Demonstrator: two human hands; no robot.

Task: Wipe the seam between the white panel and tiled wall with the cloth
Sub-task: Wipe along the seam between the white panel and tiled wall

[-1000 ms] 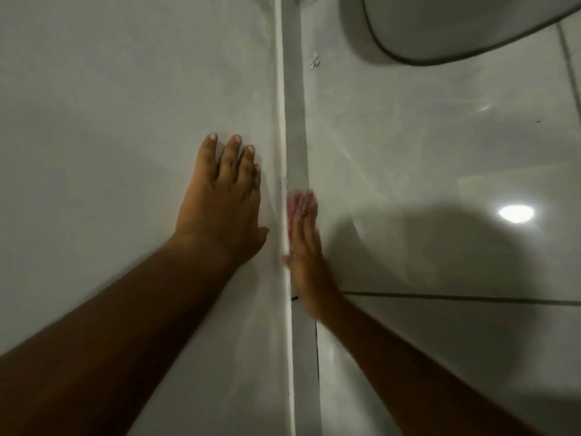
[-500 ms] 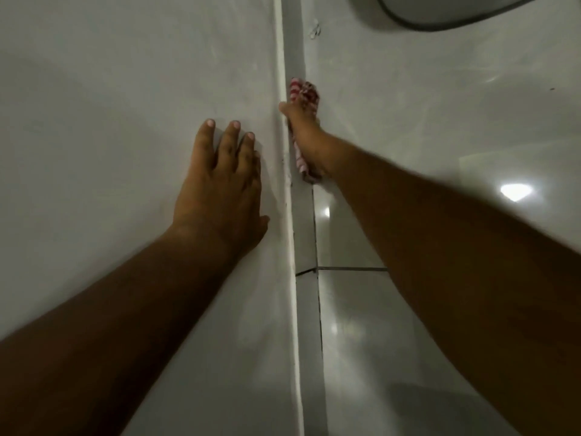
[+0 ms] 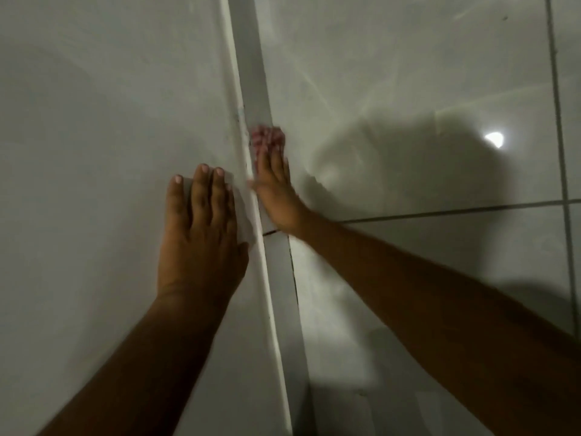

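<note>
A white panel (image 3: 94,127) fills the left half, and a glossy tiled wall (image 3: 408,89) fills the right. Between them a narrow grey seam strip (image 3: 251,67) runs from the top down to the bottom edge. My left hand (image 3: 201,234) lies flat on the panel, fingers spread, just left of the seam. My right hand (image 3: 275,190) presses a red-and-white cloth (image 3: 267,140) against the seam, at about the height of my left fingertips. The cloth shows blurred beyond my fingertips; the rest is hidden under the hand.
Dark grout lines (image 3: 440,210) cross the tiles to the right of the seam, one horizontal and one vertical (image 3: 558,121). A lamp's glare (image 3: 494,139) reflects on the tile, inside a dark shadow.
My right hand with the cloth has slid back down the seam from its higher reach half a second ago. My left hand stays flat on the panel. The dark-rimmed object at the top is out of view.
</note>
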